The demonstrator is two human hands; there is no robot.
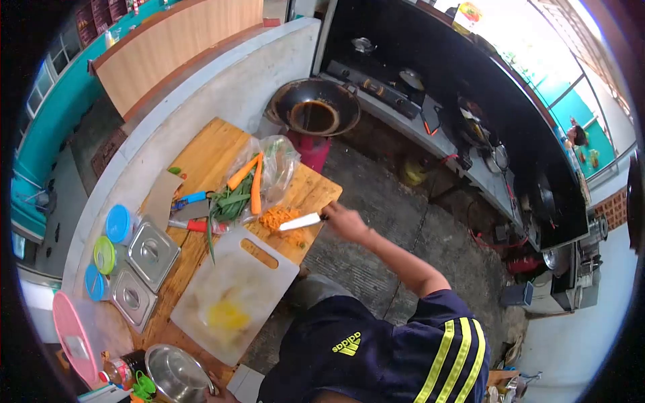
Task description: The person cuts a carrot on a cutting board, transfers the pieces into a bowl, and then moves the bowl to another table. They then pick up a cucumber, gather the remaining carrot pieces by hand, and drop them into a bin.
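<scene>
My right hand (346, 221) is closed round the handle of a kitchen knife (300, 221). Its pale blade lies over a heap of chopped carrot (277, 216) at the edge of the wooden table (218, 144). Low in the view, my left hand (220, 395), partly cut off by the frame, grips the rim of a steel bowl (176, 373). Between the hands lies a white cutting board (208, 285) with a yellow stain on it. Beside the chopped carrot are whole carrots (256, 185), green leaves (232, 203) and a clear plastic bag (279, 164).
Lidded steel containers (153, 247) and tubs with blue and green lids (118, 224) line the wall side. A red-handled knife (197, 226) lies near the board. A large wok (316, 107) stands past the table's end; a stove (376, 87) is farther back.
</scene>
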